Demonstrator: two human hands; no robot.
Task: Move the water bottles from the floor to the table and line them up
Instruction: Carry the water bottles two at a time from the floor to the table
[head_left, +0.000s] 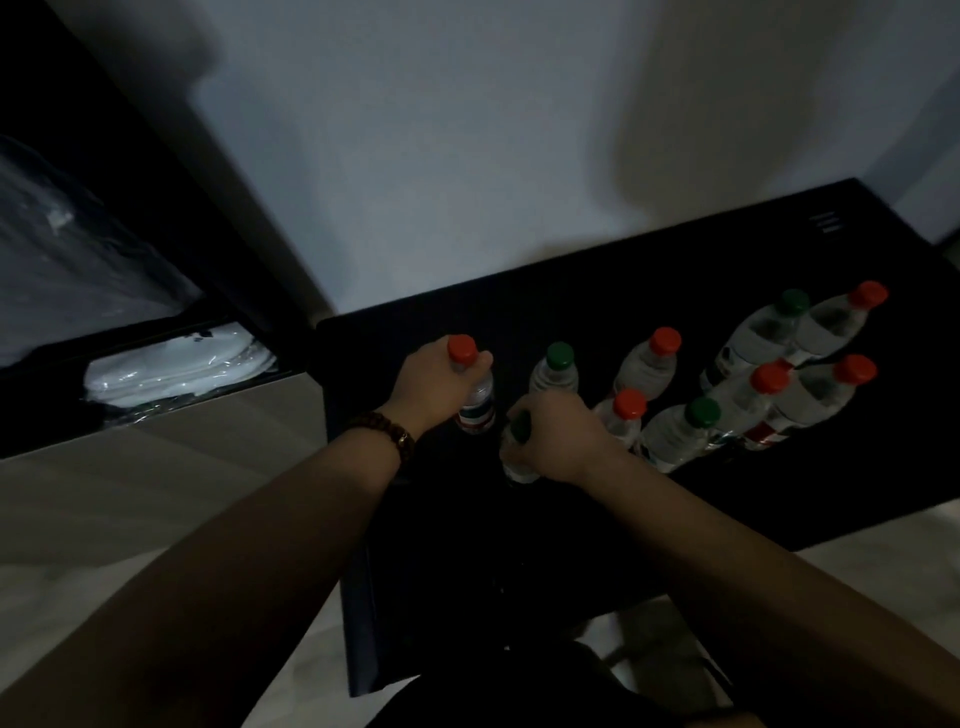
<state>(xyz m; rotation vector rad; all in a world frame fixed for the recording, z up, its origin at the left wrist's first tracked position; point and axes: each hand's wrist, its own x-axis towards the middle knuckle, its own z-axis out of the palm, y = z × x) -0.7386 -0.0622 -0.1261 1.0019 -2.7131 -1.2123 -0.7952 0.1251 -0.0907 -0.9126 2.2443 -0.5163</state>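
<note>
Several clear water bottles with red or green caps stand on the black table (597, 291). My left hand (428, 387) grips a red-capped bottle (475, 400) by its neck at the table's left end. My right hand (558, 441) holds a green-capped bottle (519, 431) just in front of it, the fingers covering most of the bottle. Beside them stand a green-capped bottle (555, 371) and a red-capped one (649, 364). More bottles (769, 374) are grouped two deep toward the right.
A white wall runs behind the table. To the left is a dark shelf unit (156, 364) holding white plastic-wrapped items (176, 371). Pale floor (130, 493) shows to the left and in front of the table.
</note>
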